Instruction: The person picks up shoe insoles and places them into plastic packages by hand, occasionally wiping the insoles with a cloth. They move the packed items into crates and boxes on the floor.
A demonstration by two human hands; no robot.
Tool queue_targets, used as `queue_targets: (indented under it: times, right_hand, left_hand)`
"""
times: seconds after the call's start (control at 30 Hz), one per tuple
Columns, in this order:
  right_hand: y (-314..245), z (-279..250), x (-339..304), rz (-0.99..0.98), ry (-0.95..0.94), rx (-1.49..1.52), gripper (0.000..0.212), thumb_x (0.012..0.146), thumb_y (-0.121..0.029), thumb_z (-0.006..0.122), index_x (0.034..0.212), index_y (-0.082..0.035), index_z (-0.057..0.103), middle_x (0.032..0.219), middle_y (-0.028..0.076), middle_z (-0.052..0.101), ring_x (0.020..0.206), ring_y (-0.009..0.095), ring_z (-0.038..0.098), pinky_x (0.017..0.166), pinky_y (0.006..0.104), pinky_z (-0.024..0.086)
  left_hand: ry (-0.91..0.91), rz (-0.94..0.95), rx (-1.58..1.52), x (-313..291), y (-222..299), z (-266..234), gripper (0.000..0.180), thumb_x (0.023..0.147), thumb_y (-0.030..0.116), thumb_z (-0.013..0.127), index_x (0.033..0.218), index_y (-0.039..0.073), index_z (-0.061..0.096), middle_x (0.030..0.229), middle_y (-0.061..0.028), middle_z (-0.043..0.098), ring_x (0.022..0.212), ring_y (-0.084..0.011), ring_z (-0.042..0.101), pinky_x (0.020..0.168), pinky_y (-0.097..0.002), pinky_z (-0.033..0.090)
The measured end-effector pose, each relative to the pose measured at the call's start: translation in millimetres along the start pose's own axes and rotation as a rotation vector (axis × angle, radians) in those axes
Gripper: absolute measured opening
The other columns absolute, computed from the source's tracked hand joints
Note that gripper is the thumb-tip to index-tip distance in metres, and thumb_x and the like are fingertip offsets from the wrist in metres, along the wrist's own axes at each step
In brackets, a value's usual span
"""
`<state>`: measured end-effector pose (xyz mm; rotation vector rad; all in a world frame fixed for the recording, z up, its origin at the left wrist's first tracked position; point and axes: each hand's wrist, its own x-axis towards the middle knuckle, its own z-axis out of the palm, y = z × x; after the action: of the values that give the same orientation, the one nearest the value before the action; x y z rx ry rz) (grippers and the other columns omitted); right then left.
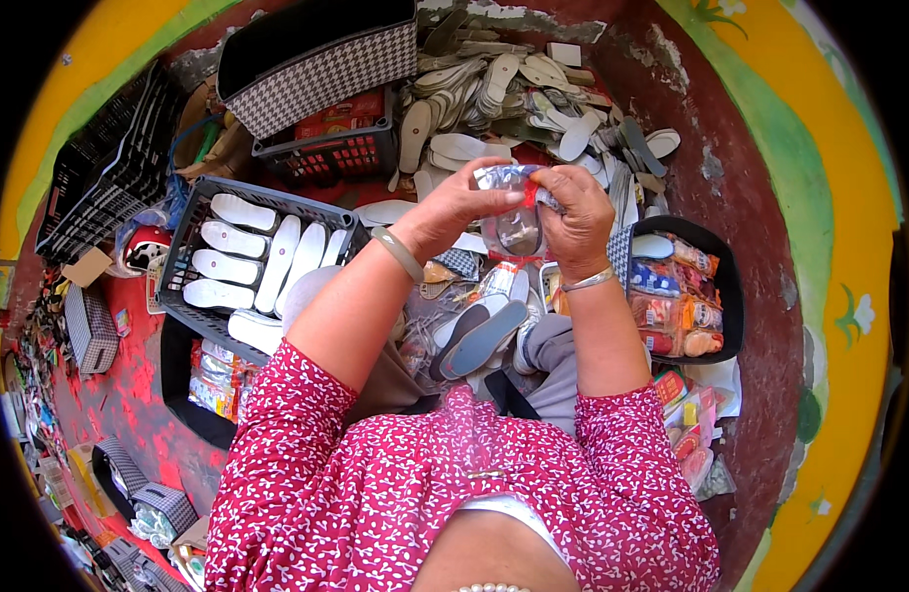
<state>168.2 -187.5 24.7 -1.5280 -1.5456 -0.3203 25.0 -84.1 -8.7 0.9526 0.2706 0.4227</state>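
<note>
Up in front of me, both hands hold a clear plastic packet (515,235) with a red and blue top; something greyish shows inside, but I cannot make out its kind. My left hand (453,204) pinches the packet's upper left edge, thumb across the front. My right hand (579,211) is closed on its upper right corner, fingers curled. Below the packet, blue-grey insoles (486,341) and clear plastic wrapping lie between my knees. Left of my left forearm, white insoles (278,261) sit in rows in a dark plastic crate (204,327).
A large heap of loose insoles (464,84) lies against the far wall. At right stands a black bin (735,296) of colourful packets. Another black bin (181,380) with packets is at left, below the crate. Stacked black crates (104,163) and a houndstooth box (321,79) stand farther back.
</note>
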Motion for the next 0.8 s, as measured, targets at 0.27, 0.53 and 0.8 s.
queue_targets:
  times: [0.27,0.53,0.8]
  right_hand:
    - [14,-23,17,0.681,-0.122,0.779,0.032,0.074,0.007,0.056,0.105,0.001,0.062,0.097,0.009,0.065,0.088,0.013,0.061,0.079,0.0241,0.046]
    - [27,-16,6,0.988,-0.411,0.854,0.04,0.077,-0.015,0.07,0.111,0.002,0.057,0.094,0.006,0.064,0.086,0.01,0.057,0.075,0.0229,0.045]
    - [20,-8,9,1.08,-0.309,0.983,0.023,0.074,-0.005,0.069,0.096,0.001,0.062,0.083,0.005,0.065,0.067,0.009,0.061,0.06,0.0212,0.048]
  left_hand:
    - [0.056,-0.045,0.06,-1,8,-2,0.025,0.084,0.007,0.059,0.107,-0.002,0.059,0.096,-0.0069,0.064,0.084,-0.0148,0.061,0.078,-0.0292,0.048]
    - [0.086,-0.005,0.244,3,0,-9,0.025,0.083,0.004,0.058,0.107,-0.002,0.06,0.098,-0.0066,0.064,0.087,-0.0131,0.059,0.079,-0.0277,0.047]
    - [-0.052,-0.094,-0.081,1,6,-7,0.038,0.084,0.017,0.06,0.118,0.0,0.051,0.105,-0.0061,0.059,0.091,-0.0136,0.058,0.081,-0.029,0.047]
